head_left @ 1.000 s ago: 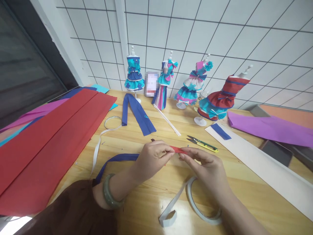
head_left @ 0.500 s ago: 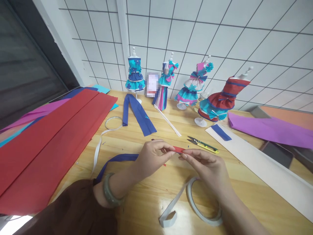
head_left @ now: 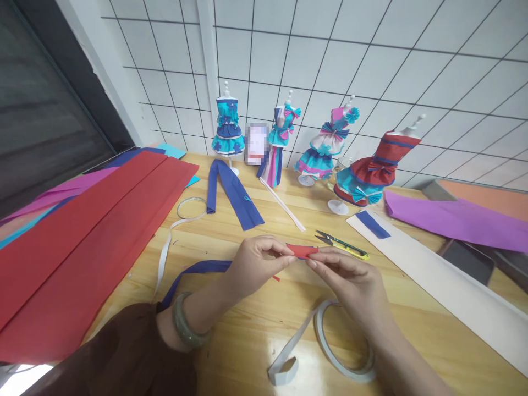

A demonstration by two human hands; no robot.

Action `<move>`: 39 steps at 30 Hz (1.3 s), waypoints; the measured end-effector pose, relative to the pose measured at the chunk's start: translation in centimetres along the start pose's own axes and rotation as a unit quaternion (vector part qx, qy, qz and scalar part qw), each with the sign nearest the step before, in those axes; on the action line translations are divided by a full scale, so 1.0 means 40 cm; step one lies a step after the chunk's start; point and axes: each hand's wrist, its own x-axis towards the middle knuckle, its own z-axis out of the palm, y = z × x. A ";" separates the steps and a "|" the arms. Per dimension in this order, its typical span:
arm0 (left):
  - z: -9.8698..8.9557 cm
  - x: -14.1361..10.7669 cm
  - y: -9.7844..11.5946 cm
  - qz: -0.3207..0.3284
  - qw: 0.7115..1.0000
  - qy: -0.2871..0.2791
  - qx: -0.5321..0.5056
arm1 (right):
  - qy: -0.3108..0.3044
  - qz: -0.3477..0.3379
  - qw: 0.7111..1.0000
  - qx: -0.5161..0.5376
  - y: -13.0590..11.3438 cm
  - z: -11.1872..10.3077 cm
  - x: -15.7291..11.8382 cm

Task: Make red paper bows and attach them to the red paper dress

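Observation:
Between my two hands a small red strip of paper or cloth (head_left: 303, 252) with dark blue edges is stretched above the table. My left hand (head_left: 262, 261) is closed, pinching its left end between thumb and fingers. At the other end, the thumb and fingers of my right hand (head_left: 346, 272) pinch it too. Just beyond my right hand lie yellow-handled thread snips (head_left: 342, 245). A roll of white tape (head_left: 325, 341), its end pulled loose and curled, lies below my right hand. Near my left forearm runs a long blue strip (head_left: 202, 267).
Several mini dress forms (head_left: 228, 129) in colourful paper dresses stand along the tiled wall, near a phone (head_left: 256, 144). Large red sheets (head_left: 103, 231) cover the left side. A white strip (head_left: 437, 286) and purple sheet (head_left: 454, 217) lie right. Another tape roll (head_left: 192, 207) and folded blue strip (head_left: 237, 192) lie ahead.
My hands have spread slightly apart, and more of the red strip's face shows, turned flatter towards me. Both hands still pinch its ends.

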 end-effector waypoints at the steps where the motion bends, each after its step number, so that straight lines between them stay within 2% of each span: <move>1: -0.001 0.000 0.000 -0.001 1.000 0.000 -0.002 | 0.003 0.003 1.000 0.000 0.000 0.000 0.000; 11: -0.001 -0.002 -0.003 -0.004 1.000 -0.006 -0.012 | 0.004 0.070 0.996 0.051 -0.012 0.002 -0.001; 23: -0.005 0.002 -0.004 0.031 0.999 -0.007 0.010 | -0.002 0.119 0.989 0.086 -0.012 0.003 -0.002; 34: -0.001 0.001 -0.002 -0.024 0.999 -0.005 -0.032 | -0.004 0.120 0.988 0.096 -0.005 0.007 0.000; 39: 0.002 0.000 -0.006 -0.024 0.999 -0.006 -0.041 | -0.006 0.107 0.990 0.087 -0.004 0.010 -0.001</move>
